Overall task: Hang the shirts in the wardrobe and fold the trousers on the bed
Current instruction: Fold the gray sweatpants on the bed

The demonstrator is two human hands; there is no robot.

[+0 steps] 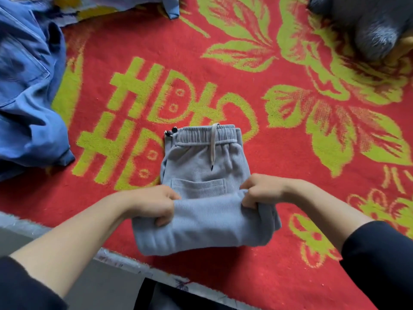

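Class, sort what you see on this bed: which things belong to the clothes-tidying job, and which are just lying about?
Job: grey trousers, left hand, right hand, blue garment waiting its turn.
Lying about: red blanket, grey furry thing.

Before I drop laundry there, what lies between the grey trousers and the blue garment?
Only bare red blanket between the grey trousers and blue garment; head view.

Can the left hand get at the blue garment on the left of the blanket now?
Probably yes, once it lets go: the left hand grips the fold of the grey trousers, and only bare red blanket lies between it and the blue garment.
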